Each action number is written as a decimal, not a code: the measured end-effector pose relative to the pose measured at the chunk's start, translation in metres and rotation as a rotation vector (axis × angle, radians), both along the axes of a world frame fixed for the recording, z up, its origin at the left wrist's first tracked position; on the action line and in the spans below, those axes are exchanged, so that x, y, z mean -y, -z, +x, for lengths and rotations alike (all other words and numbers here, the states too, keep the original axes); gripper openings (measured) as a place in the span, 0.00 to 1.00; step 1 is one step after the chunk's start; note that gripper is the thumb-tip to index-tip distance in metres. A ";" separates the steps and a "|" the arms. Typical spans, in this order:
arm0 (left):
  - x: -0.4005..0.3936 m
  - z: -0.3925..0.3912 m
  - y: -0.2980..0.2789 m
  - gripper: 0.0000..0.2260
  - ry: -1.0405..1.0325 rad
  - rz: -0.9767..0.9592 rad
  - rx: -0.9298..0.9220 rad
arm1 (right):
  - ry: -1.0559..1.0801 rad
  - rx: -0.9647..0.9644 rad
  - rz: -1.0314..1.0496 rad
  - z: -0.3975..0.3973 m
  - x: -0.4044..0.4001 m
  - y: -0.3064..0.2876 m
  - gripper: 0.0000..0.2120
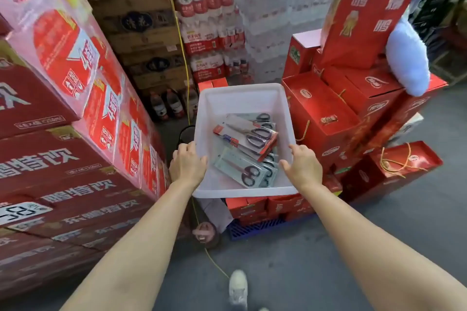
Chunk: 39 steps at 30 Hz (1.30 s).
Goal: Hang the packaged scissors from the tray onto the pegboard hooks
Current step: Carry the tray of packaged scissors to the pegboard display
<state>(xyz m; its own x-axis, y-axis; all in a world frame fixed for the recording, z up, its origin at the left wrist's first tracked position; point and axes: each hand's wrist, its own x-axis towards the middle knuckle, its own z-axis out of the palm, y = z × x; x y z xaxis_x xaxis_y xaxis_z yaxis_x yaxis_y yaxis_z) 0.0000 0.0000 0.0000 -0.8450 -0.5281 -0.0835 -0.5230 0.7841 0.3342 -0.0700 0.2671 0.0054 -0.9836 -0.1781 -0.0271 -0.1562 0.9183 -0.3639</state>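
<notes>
Packaged scissors (249,145) in white tray (242,97), left hand (187,163) and right hand (302,165) fingers gripping its sides.

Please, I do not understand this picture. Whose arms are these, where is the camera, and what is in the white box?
There is no machine here. A person wears a wide-angle camera on the head, so you look down along their own two bare arms. The left hand grips the left rim of a white plastic tray, and the right hand is at its right rim. The tray rests partly on stacked red cartons. In it lie several packaged scissors, flat on their cards, overlapping. More red drink cases stand at the left. No pegboard is visible.
</notes>
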 end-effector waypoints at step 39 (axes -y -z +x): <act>-0.036 0.210 0.045 0.30 -0.401 0.173 -0.367 | -0.009 -0.011 -0.190 0.125 -0.015 0.030 0.29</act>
<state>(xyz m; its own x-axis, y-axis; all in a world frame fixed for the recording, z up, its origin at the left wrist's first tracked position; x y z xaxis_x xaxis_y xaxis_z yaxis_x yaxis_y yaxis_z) 0.2099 0.0362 -0.0454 -0.5715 -0.8182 0.0637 -0.5939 0.4659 0.6559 0.0552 0.2826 -0.0243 -0.9820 -0.1881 0.0187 -0.1694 0.8318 -0.5286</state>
